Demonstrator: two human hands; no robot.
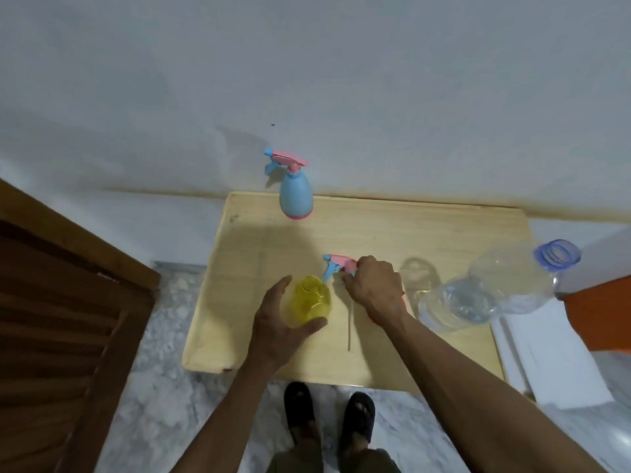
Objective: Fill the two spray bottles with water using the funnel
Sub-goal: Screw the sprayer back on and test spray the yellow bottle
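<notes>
A yellow spray bottle stands open-necked on the wooden table, and my left hand wraps around its body from the near side. My right hand grips the pink and blue spray head just right of the bottle's neck, its thin dip tube hanging down toward me. A blue spray bottle with its pink head screwed on stands at the table's far edge. A clear funnel sits to the right of my right hand.
A large clear water jug with a blue cap lies tilted at the table's right edge. A wall runs behind the table. A brown wooden door is at the left, white and orange furniture at the right. My sandalled feet stand below the near edge.
</notes>
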